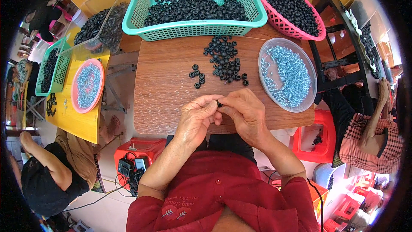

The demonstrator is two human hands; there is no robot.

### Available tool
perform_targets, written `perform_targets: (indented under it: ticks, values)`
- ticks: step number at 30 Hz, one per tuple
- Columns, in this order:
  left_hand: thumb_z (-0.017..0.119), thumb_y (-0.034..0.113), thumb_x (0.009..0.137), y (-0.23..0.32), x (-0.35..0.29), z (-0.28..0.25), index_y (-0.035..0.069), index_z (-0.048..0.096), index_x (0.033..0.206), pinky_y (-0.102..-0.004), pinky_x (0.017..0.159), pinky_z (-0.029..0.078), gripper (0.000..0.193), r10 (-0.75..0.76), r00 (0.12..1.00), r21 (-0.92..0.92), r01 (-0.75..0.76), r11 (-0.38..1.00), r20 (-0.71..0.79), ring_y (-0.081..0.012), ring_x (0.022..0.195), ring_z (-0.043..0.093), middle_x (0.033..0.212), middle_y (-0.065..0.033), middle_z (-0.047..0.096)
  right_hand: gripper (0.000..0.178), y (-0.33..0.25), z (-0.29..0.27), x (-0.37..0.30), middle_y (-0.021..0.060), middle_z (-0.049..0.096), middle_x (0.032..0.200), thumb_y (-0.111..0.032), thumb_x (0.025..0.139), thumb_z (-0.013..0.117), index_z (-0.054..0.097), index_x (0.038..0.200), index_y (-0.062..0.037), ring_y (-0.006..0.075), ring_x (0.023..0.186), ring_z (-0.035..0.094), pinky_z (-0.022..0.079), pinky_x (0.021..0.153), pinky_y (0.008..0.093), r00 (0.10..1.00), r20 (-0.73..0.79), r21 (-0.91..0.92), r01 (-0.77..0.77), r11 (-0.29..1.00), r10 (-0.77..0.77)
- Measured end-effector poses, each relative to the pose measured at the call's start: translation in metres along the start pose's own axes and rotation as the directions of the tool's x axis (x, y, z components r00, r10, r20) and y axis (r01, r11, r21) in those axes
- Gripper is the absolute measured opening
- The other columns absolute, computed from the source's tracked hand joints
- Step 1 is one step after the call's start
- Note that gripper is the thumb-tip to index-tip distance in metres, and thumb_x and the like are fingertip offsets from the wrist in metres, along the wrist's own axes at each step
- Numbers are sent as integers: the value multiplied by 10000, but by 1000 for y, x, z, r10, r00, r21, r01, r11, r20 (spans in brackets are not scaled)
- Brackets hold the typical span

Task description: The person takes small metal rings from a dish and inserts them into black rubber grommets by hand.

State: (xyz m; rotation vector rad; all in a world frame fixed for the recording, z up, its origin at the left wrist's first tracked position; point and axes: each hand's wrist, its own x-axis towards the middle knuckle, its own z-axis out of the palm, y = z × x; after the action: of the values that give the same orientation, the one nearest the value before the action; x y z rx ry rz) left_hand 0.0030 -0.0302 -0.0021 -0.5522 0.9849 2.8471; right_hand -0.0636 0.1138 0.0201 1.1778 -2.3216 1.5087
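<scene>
My left hand (197, 118) and my right hand (246, 114) meet over the table's near edge, fingertips closed together on a small black round piece (219, 104). Only a bit of that piece shows; the fingers hide the rest. Just beyond my hands lies a loose pile of black round pieces (225, 62), some with a visible hole. A few more black pieces (197, 76) sit apart to its left. To the right, a clear round tub (262, 87) holds small shiny light-blue pieces (292, 77).
A green basket (195, 25) and a pink basket (292, 28) of black pieces stand at the wooden table's (159, 81) far side. Co-workers sit left and right. A yellow table (81, 126) carries another pink tray (102, 86). Red stools (322, 139) flank me.
</scene>
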Motion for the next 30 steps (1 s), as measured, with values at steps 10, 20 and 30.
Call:
perform_targets:
  ticks: [10, 20, 30]
  values:
    - [580, 111, 902, -4, -4, -8, -21, 588, 1005, -236, 588, 459, 168, 6, 999, 151, -11, 988, 35, -113, 654, 555, 814, -85, 632, 224, 5, -2, -4, 109, 585, 752, 17, 688, 663, 663, 906, -37, 279, 717, 571, 457, 612, 360, 996, 18, -8, -89, 996, 89]
    - [589, 124, 900, -4, -4, -18, -13, 578, 1009, -238, 567, 447, 176, 10, 998, 103, -16, 995, 56, -109, 624, 545, 798, -82, 626, 213, 48, 5, 23, 98, 478, 775, -12, 629, 593, 634, 838, -15, 263, 752, 488, 410, 626, 354, 965, 177, -550, 259, 794, -192]
    - [593, 119, 895, -2, -4, -20, -26, 574, 1019, -244, 577, 454, 192, 16, 999, 76, -19, 997, 49, -127, 634, 555, 801, -96, 623, 88, 50, 9, 33, 98, 446, 772, -96, 665, 565, 556, 713, -22, 230, 762, 447, 385, 654, 333, 881, 391, -628, 466, 623, -265]
